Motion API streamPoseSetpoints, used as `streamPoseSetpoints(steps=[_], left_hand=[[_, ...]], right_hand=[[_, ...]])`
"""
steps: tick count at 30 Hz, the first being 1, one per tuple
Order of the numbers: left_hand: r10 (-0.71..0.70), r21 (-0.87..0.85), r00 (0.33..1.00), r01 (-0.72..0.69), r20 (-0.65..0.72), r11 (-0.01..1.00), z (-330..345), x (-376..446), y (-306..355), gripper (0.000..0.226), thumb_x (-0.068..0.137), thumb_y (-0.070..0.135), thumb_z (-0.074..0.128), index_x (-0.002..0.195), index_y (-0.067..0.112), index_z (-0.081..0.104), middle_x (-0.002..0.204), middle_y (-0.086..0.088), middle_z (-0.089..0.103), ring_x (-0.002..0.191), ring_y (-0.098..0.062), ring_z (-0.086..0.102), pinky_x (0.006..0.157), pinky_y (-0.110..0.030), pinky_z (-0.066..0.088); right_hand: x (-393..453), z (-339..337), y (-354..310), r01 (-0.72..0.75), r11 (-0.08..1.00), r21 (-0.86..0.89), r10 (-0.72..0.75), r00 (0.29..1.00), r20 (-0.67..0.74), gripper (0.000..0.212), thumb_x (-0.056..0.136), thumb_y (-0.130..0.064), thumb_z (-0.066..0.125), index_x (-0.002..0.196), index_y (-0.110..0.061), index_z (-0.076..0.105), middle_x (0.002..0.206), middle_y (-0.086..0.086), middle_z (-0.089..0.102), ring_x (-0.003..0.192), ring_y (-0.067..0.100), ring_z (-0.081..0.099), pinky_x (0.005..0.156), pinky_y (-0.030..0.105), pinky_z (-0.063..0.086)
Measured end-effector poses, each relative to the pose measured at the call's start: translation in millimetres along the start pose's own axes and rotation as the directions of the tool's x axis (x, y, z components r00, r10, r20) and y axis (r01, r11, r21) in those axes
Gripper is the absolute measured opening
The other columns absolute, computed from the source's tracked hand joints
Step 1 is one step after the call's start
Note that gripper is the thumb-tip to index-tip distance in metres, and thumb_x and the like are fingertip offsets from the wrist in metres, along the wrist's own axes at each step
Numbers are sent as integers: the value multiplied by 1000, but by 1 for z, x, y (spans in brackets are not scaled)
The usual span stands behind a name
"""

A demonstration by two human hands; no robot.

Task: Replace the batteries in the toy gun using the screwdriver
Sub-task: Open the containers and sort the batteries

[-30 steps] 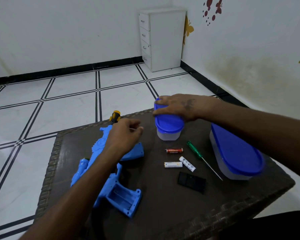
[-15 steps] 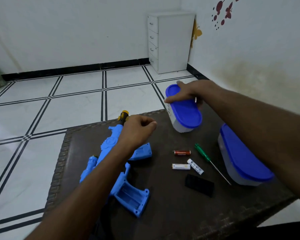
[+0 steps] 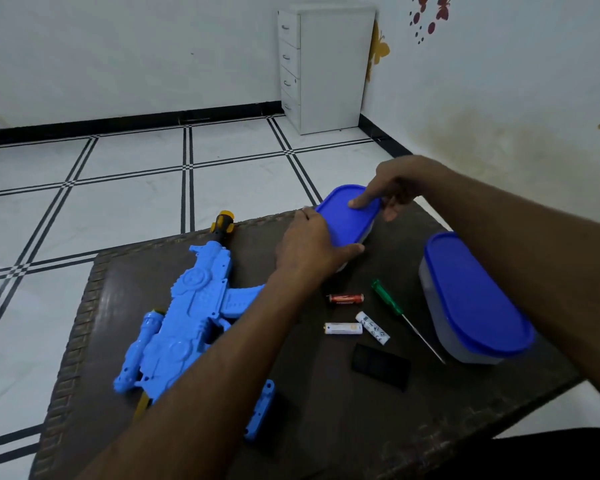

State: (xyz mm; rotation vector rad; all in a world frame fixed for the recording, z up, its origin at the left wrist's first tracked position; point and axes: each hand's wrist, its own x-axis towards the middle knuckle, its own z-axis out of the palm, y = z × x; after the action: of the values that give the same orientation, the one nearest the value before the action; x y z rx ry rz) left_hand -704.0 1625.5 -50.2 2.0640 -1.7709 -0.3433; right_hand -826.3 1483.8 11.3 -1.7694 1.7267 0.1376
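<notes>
Both hands are on the small blue-lidded container (image 3: pixel 347 220), which is tilted with its lid facing the camera at the far side of the dark table (image 3: pixel 326 427). The left hand (image 3: pixel 309 247) wraps the container's near end, thumb stretched along its lower edge and fingers curled over the left rim. The right hand (image 3: pixel 392 188) grips the far end, a straight forefinger pressing on the lid and the other fingers curled behind the wall.

The blue toy gun (image 3: pixel 187 317) lies flat on the left half of the table, its yellow-and-black muzzle pointing away, partly crossed by the left forearm. Right of it lie a red battery (image 3: pixel 346 298) and, just nearer, two white batteries (image 3: pixel 343 328) (image 3: pixel 373 328) almost meeting at their ends. The green-handled screwdriver (image 3: pixel 404 317) lies beside them, tip toward the camera. A black battery cover (image 3: pixel 381 367) sits near the white batteries, and a larger blue-lidded container (image 3: pixel 475 299) stands at the right edge
</notes>
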Motion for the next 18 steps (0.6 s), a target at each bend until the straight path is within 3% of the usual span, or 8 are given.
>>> streamPoseSetpoints(steps=[3,6,9,12,15,18], left_hand=[[52,51,998,-53,19,997,0,10,3,78,73,66,68,121,7,51,119,-11,56,101,-23,54,77,-34,47],[55,120,998,-56,9,991,-6,13,5,66,73,66,69,106,11,53,97,-5,56,84,-19,52,67,-31,42],[26,163,999,-31,31,986,-9,14,9,59,72,65,70,94,15,48,89,-2,54,80,-18,52,66,-31,43],[9,179,999,-18,53,984,-11,15,13,58,72,63,72,92,15,46,86,-2,53,81,-19,52,67,-32,45],[-8,186,998,-4,64,982,-14,14,14,58,72,62,72,90,14,47,83,-3,52,80,-21,54,68,-33,49],[30,229,999,-39,42,973,-13,13,13,58,76,63,67,96,10,54,81,-3,52,76,-20,54,63,-31,44]], right_hand=[[1,0,12,4,999,47,-3,1000,-16,69,81,-35,78,128,6,47,110,19,58,68,20,61,81,31,55],[2,3,18,0,994,105,2,1000,-17,52,83,-36,76,109,0,49,88,12,58,62,15,58,54,21,53],[2,5,20,8,988,153,0,999,-51,52,80,-35,79,106,-2,48,83,10,54,66,15,55,56,23,49],[-3,5,18,56,991,121,-40,990,-133,54,76,-34,84,99,-2,48,80,9,52,69,18,53,60,27,47],[-14,4,13,129,989,78,-106,963,-249,50,74,-34,86,80,-3,47,74,10,55,61,17,52,50,26,40],[-13,8,21,179,958,223,-117,957,-267,48,72,-28,88,91,0,54,74,11,61,50,14,59,44,23,47]])
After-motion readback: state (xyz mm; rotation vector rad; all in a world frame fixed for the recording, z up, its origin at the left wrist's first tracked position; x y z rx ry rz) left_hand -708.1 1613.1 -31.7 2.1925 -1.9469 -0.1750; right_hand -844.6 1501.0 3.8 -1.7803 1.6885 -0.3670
